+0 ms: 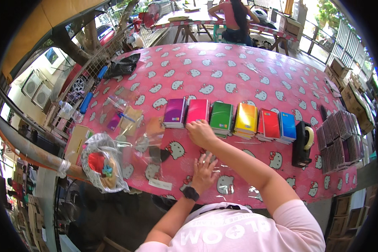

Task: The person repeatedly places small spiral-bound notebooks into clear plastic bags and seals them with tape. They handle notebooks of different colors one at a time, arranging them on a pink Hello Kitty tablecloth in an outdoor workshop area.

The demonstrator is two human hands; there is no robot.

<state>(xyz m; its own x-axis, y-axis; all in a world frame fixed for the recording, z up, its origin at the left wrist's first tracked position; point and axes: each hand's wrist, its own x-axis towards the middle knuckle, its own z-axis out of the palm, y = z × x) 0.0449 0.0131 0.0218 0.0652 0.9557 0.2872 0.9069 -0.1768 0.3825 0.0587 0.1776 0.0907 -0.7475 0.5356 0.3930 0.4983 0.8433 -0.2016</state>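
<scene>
A row of small spiral notebook stacks lies across the table: purple (174, 111), pink (198, 110), green (221, 116), yellow (245, 118), red (269, 123) and blue (287, 126). At the near edge of the pink stack, my right hand (200, 132) has its fingers bent onto the notebook, covering its lower corner. How many notebooks it grips is hidden. Closer to my body, my left hand (204, 173) rests on the tablecloth, fingers spread and holding nothing. A dark watch (191, 193) is on that wrist.
Right of the row stand a black tape dispenser (302, 145) and shrink-wrapped notebook stacks (340, 140). Clear plastic bags (149, 147), a pen (127, 117) and a silvery bag (101, 164) with colourful contents lie left. A black plastic bag (124, 66) sits far left. Another person (236, 21) sits beyond.
</scene>
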